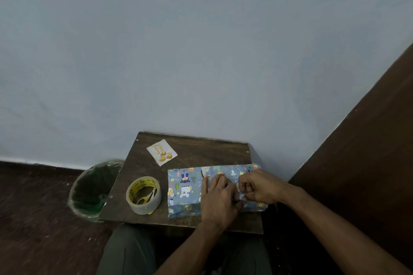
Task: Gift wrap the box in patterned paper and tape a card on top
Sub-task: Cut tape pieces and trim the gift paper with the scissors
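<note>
One box wrapped in patterned paper (190, 187) lies flat along the right half of the counter (196, 152), running from near the middle out to the right edge, with its near side close to the front edge. The paper is blue with small cartoon animals and leaves on it. Both hands are on top of it. The left hand (218, 196) lies flat with straight fingers pressing the paper down, the index finger pointing toward the wall. The right hand (257, 187) sits just beside it, touching it, with fingers curled in and the fingertips pinching something small at the paper's surface; what exactly is pinched is too small to tell.

One card (162, 152) lies face up near the back left corner, turned at an angle, well apart from the box; it is white with gold lettering and three gold balls. One roll of clear tape (144, 195) lies flat near the front left corner, just beside the box's left end. One pair of yellow-handled scissors (146, 196) stands tucked inside the roll's hole.

On the floor (33, 207), against the counter's left edge, stands one bin (93, 190) lined with a green bag. A pale wall (201, 51) rises behind.
</note>
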